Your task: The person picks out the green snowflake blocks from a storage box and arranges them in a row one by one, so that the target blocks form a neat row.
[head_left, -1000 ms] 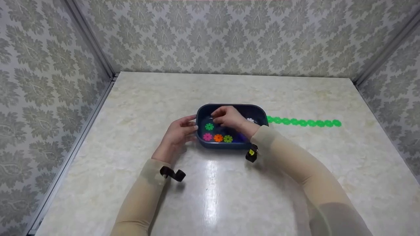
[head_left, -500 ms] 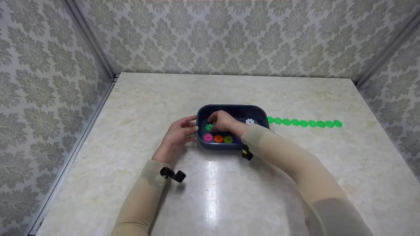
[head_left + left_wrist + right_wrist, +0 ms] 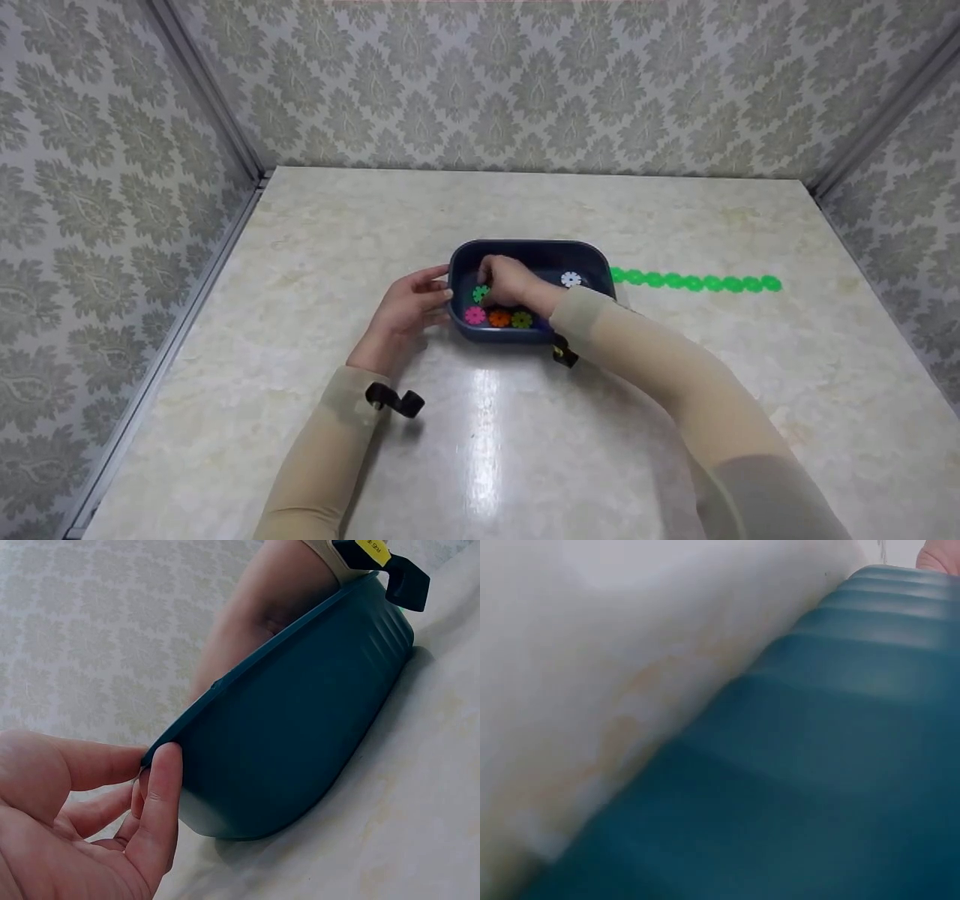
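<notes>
A dark blue plastic basin (image 3: pixel 471 334) stands mid-table in the head view. My left hand (image 3: pixel 403 306) holds its left rim, thumb and a finger meeting at the edge in the left wrist view. Down inside the basin, my right hand (image 3: pixel 508 280) has curled fingers around a green notched building disc (image 3: pixel 480 293), partly covered by them. Close by lie a pink disc (image 3: pixel 475 315), an orange disc (image 3: pixel 499 318) and a yellow-green disc (image 3: pixel 522 319). A white disc (image 3: pixel 571 279) sits towards the basin's right end. The basin's wall (image 3: pixel 840 735) hides my right hand in the right wrist view.
A straight chain of joined green discs (image 3: pixel 694 283) runs rightward from beside the basin. Something purple shows partly beneath my right wrist. Patterned wall panels (image 3: pixel 480 90) border the marbled table (image 3: pixel 360 217) at the back and sides.
My right hand has reached lower into the basin, onto the green disc, which has shifted and tilted slightly. My left hand stays at the rim.
</notes>
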Demonstrator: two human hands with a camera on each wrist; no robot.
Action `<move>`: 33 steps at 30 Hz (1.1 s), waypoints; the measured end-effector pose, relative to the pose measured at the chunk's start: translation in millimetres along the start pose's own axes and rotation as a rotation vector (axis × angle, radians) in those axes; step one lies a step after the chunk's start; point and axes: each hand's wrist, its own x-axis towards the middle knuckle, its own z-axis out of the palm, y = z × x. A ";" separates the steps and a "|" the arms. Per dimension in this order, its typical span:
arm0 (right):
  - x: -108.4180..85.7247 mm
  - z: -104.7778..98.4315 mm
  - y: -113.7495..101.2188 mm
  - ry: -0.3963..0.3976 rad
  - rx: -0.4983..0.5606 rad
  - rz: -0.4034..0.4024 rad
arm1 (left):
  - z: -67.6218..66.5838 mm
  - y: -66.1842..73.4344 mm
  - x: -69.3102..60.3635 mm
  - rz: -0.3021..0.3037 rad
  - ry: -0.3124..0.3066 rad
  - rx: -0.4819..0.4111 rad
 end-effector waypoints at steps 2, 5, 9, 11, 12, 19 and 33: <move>-1.6 -0.7 0.4 0.006 0.011 -0.014 | 0.1 -0.3 0.2 0.002 -0.005 -0.005; -3.4 -2.8 1.9 0.013 0.029 -0.024 | 0.7 -0.3 0.2 -0.001 -0.007 -0.025; -5.1 -8.1 7.0 0.001 0.061 -0.043 | 1.4 0.2 -0.3 -0.010 -0.001 -0.050; -6.5 -11.8 10.7 -0.010 0.088 -0.058 | 1.1 0.3 0.0 -0.010 -0.001 -0.049; -7.6 -13.9 12.7 -0.015 0.104 -0.062 | 0.9 0.4 0.0 -0.011 0.000 -0.046; -22.0 -31.8 24.3 -0.079 0.275 -0.021 | -0.4 0.3 0.3 -0.027 0.012 -0.038; -61.4 -64.7 45.3 -0.086 0.464 -0.014 | 0.3 0.7 1.3 -0.020 0.014 -0.031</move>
